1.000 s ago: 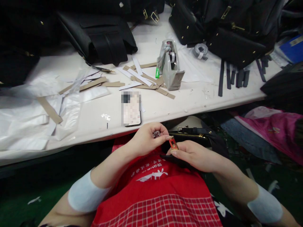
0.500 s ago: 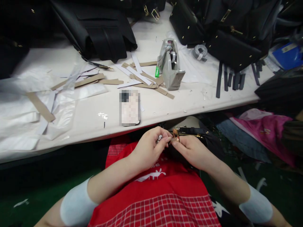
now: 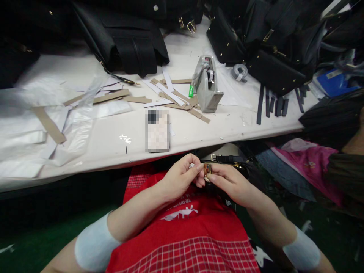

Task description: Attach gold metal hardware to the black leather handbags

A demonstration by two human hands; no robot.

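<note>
Over my lap, my right hand (image 3: 231, 182) pinches a small shiny gold metal fitting (image 3: 208, 170) between thumb and fingers. My left hand (image 3: 183, 174) is closed just beside it, thumb and fingertips together at the fitting's left edge. A crumpled pale, silvery scrap (image 3: 191, 165) shows in the curl of the left fingers; its exact kind is unclear. Behind the hands sits a black bag (image 3: 250, 172) with a buckled black strap (image 3: 227, 159), partly hidden by my right hand. Whether the fitting is joined to the bag cannot be seen.
On the white table (image 3: 182, 146) lie a phone (image 3: 157, 131), brown and white strips (image 3: 173, 94), a grey tape dispenser (image 3: 207, 87), a grey roll (image 3: 239, 72) and dark strips (image 3: 267, 102). Black bags (image 3: 136, 41) line the back. At right is another person's pink garment (image 3: 309, 159).
The gold fitting has dropped slightly and turned between my fingers. My left fingers have shifted and the silvery scrap shows less. The view has moved a little.
</note>
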